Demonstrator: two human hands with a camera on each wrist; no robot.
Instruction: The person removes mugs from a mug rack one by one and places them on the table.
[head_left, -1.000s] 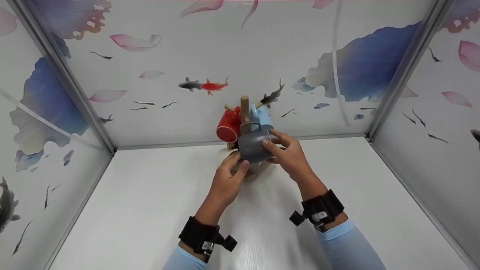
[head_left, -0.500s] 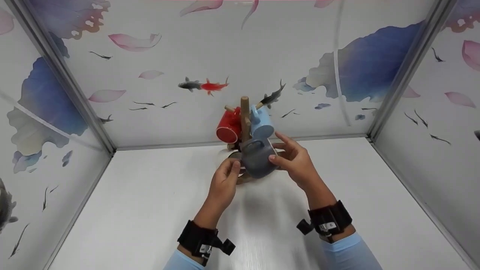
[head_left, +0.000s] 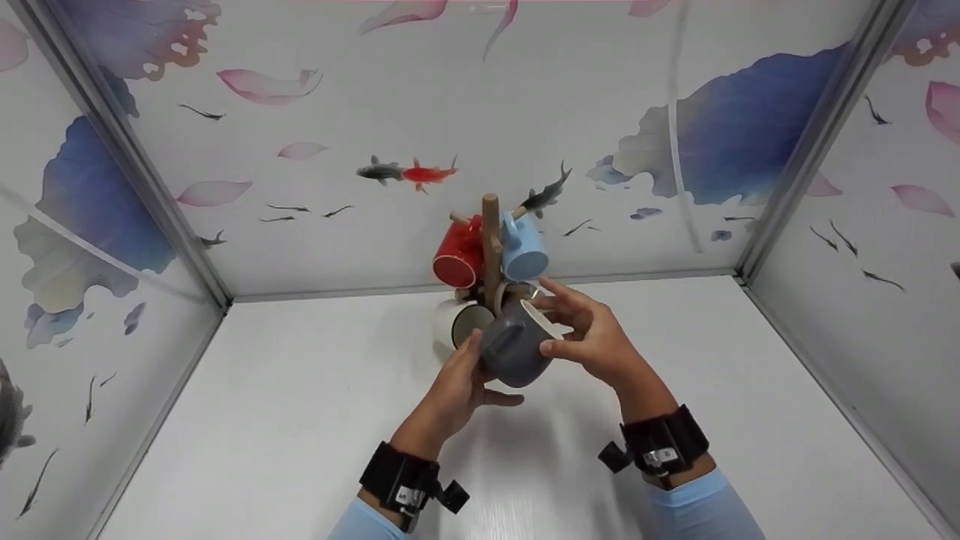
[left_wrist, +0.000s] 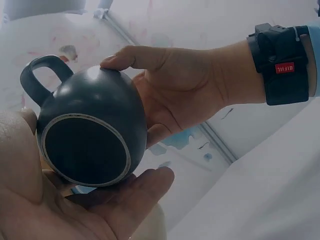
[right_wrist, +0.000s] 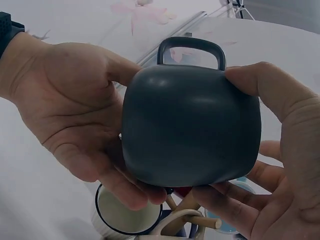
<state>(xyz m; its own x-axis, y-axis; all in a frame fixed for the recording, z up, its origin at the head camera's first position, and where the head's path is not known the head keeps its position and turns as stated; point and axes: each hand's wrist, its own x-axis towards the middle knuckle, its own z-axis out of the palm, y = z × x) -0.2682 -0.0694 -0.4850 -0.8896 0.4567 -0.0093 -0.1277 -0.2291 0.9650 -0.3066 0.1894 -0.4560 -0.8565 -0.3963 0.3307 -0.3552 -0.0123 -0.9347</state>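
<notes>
A dark grey mug (head_left: 517, 349) is held in the air between both hands, tilted with its mouth toward the right. My right hand (head_left: 596, 341) grips it at the rim side, thumb on the near wall and fingers behind. My left hand (head_left: 457, 390) holds it from the left and below; its thumb touches the wall by the handle (left_wrist: 44, 75) and its fingers lie under the mug. In the left wrist view the round base (left_wrist: 86, 151) shows. Behind stands a wooden mug tree (head_left: 490, 247), partly hidden by the grey mug.
On the rack hang a red mug (head_left: 457, 253) and a light blue mug (head_left: 524, 251). Lower down is a white mug with a dark rim (head_left: 452, 322), and another pale mug is partly hidden. A white table (head_left: 315, 420) lies below, with printed panels around it.
The grey mug has come off the rack, down and toward me, and has tipped, its mouth now showing on the right. My left hand has shifted beneath it, palm turning upward.
</notes>
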